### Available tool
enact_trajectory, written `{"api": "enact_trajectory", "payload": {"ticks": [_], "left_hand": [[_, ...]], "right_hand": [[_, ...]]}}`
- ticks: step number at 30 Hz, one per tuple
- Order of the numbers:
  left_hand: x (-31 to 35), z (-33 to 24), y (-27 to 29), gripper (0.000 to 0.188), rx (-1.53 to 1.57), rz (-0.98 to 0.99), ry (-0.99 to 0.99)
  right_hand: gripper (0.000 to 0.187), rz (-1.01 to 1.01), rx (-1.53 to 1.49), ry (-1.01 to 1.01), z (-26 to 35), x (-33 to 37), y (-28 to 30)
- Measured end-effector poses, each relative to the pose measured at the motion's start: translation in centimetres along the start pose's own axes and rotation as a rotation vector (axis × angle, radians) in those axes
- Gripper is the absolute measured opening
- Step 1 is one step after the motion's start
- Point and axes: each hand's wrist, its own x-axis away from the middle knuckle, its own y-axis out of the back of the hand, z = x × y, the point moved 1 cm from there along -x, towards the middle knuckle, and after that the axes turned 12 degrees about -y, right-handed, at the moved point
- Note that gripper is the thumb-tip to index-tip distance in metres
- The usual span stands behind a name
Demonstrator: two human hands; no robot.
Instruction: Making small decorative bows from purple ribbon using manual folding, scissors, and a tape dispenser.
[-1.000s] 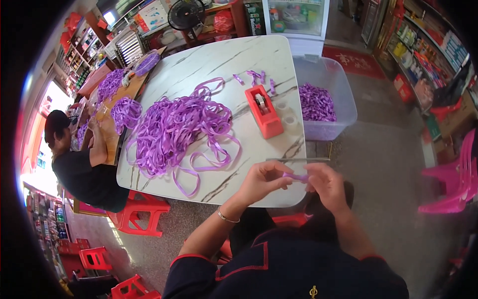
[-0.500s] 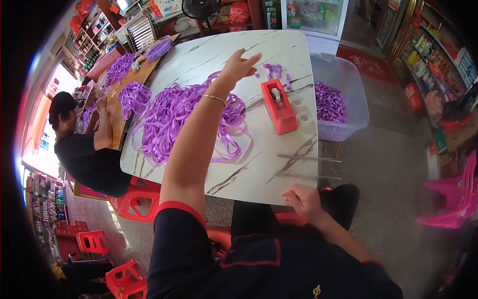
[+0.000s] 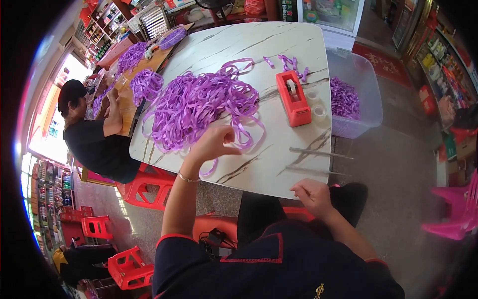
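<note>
My left hand [image 3: 215, 142] hovers over the near edge of a big tangled pile of purple ribbon [image 3: 199, 102] on the marble-patterned table [image 3: 269, 174]. Its fingers are curled and the thumb stands apart from them, with nothing visible between. At the table's front edge, my right hand [image 3: 314, 198] is closed, fingers bent in; whatever they may hold is hidden. A red tape dispenser [image 3: 295, 102] with a roll in it stands toward the right side. Beside it lie clear tape rolls [image 3: 318, 112]. Short purple ribbon pieces [image 3: 291, 66] lie behind the dispenser.
Thin metal rods [image 3: 321, 152] jut past the table's right edge. A translucent bin [image 3: 366, 94] beyond that edge holds folded purple pieces. On the left, a person in black [image 3: 94, 134] sits at a wooden table with more ribbon. Red stools [image 3: 132, 266] stand on the floor.
My left hand has swung back from the far side of the table, near the short ribbon pieces, to the pile's near edge. My right hand stays near the front edge, closed.
</note>
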Motion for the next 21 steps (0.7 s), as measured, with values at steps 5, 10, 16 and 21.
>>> {"api": "enact_trajectory", "payload": {"ticks": [5, 10, 16, 21], "left_hand": [[4.2, 0.1, -1.5, 0.050, -0.509, -0.163, 0.321], [8.0, 2.6, -3.0, 0.030, -0.242, -0.013, 0.436], [7.3, 1.0, 1.5, 0.019, 0.432, -0.517, 0.342], [2.1, -6.0, 10.4, 0.024, 0.687, -0.817, 0.034]], "right_hand": [[0.013, -0.011, 0.002, 0.001, 0.1, 0.1, 0.0], [0.012, -0.033, 0.024, 0.024, 0.2, 0.2, 0.0], [0.012, -0.015, 0.009, 0.016, 0.3, 0.1, -0.1], [0.012, 0.012, -0.034, -0.041, 0.4, 0.3, 0.2]]}}
